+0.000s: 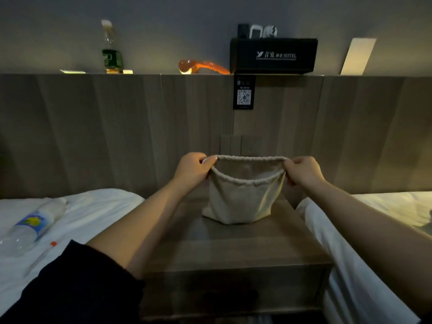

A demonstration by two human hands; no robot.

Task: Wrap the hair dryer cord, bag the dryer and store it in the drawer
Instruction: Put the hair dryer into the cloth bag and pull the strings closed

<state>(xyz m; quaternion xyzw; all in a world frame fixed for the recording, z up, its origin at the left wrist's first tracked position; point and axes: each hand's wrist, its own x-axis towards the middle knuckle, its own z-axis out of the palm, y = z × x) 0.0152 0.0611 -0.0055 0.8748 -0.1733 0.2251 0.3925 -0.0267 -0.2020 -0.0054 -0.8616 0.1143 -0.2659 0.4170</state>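
Note:
A beige cloth drawstring bag (pixel 240 202) stands on the wooden nightstand (pixel 233 249) between two beds. My left hand (pixel 192 170) pinches the left side of the bag's rim. My right hand (pixel 304 170) pinches the right side. The mouth is stretched wide between them and its bottom rests on the nightstand top. What lies inside the bag is hidden; no hair dryer or cord shows. The drawer front (pixel 233 291) sits below the top, in shadow.
White beds (pixel 77 211) flank the nightstand; a plastic water bottle (pixel 30 228) and a pen (pixel 39 258) lie on the left one. On the headboard ledge stand a green bottle (pixel 111 54), an orange object (pixel 203 66) and a black hotel box (pixel 273 54).

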